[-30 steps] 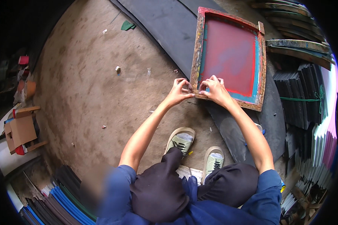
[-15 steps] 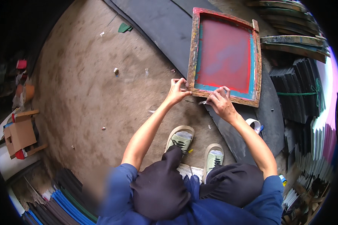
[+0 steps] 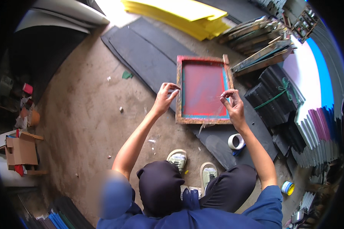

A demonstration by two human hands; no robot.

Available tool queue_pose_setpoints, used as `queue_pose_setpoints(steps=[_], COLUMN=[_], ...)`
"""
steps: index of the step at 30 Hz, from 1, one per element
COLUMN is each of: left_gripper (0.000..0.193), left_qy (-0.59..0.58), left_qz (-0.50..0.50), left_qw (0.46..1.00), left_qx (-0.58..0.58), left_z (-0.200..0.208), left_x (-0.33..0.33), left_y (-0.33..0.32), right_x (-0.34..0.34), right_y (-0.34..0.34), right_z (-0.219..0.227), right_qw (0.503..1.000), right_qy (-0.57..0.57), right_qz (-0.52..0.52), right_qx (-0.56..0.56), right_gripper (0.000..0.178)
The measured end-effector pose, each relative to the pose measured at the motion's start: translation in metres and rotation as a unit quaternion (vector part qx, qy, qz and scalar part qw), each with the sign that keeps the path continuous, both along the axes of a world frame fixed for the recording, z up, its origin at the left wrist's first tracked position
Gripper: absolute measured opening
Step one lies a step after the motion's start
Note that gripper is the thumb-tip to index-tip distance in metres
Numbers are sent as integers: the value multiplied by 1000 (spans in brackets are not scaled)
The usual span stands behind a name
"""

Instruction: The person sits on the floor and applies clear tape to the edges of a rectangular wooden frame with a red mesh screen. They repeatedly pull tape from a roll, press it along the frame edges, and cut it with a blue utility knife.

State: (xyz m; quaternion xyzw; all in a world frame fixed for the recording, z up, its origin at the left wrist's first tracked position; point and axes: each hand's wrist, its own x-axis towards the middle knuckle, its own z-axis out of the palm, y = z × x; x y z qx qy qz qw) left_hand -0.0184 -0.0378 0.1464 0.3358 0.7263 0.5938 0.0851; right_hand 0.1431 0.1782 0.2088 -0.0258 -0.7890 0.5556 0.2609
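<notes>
A screen-printing frame [image 3: 205, 120] of worn, paint-stained wood with a reddish mesh lies ahead of me on a black sheet. At its left rail, my left hand [image 3: 165, 100] is closed, thumb and forefinger curled toward each other. Whatever is between those fingertips is too small to make out. Over the frame's right side, my right hand [image 3: 235, 110] pinches what looks like a thin clear strip [image 3: 219, 110], faint and blurred against the mesh. Another clear scrap [image 3: 201, 128] hangs at the near rail.
A white tape roll [image 3: 236, 141] stands on the black sheet [image 3: 141, 45], right of my feet. Stacked wooden frames [image 3: 262, 57] and black bundles [image 3: 273, 89] line the right side. Yellow sheets [image 3: 176, 15] lie at the back. A cardboard box [image 3: 22, 150] sits far left; a small tin [image 3: 288, 187] is near right.
My view has shifted, with more of the far side showing. Both hands have left the frame's near rail: the left is now beside the left rail, the right over the right side.
</notes>
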Motion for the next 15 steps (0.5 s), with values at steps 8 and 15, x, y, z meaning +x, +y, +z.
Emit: queue_pose_setpoints(steps=[8, 15], left_gripper=[25, 20], left_qy=[116, 341], left_qz=[-125, -30], left_qw=[979, 939], left_qx=[112, 34], left_z=[166, 197], left_x=[51, 94], left_y=[49, 47], right_x=[4, 27], right_y=[-7, -27], right_z=[73, 87], right_qw=[994, 993], right_qy=[108, 114], right_qz=[-23, -30], right_qx=[-2, -4], right_gripper=[13, 14])
